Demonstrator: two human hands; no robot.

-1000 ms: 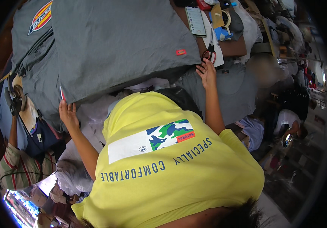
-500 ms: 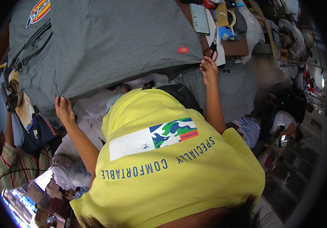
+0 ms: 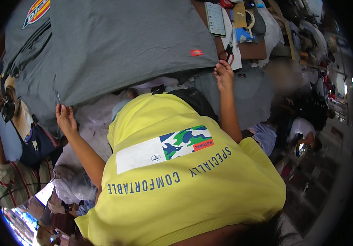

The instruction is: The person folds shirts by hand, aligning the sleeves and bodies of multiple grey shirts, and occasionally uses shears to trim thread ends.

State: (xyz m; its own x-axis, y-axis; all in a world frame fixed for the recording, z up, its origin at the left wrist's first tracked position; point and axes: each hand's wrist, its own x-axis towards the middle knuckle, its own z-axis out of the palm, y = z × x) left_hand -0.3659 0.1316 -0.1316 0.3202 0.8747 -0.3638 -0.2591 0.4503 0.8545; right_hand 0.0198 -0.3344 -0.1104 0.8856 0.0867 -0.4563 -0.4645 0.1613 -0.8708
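Observation:
A grey T-shirt [image 3: 131, 45] lies spread across the table in front of me, with a round-edged logo at its far left and a small red label near the hem. My left hand [image 3: 66, 117] pinches the hem toward the shirt's left corner; a thin dark sliver stands at its fingertips, too small to name. At the right corner of the hem, my right hand [image 3: 224, 74] has its fingers closed on the fabric edge. Just beyond that hand lie scissors [image 3: 228, 57] with red and black handles. Between the hands the hem runs almost straight.
A phone [image 3: 215, 19] and a white sheet of paper [image 3: 236, 61] lie on the brown table beside the scissors. Another grey shirt [image 3: 252, 92] is at the right. On the left, a co-worker's striped sleeve [image 3: 16, 182] and raised arm are close by. White plastic [image 3: 72, 180] bunches below.
The shirt and both my hands sit slightly further left in the picture, still pinching the hem. The co-worker's hand at the left has risen.

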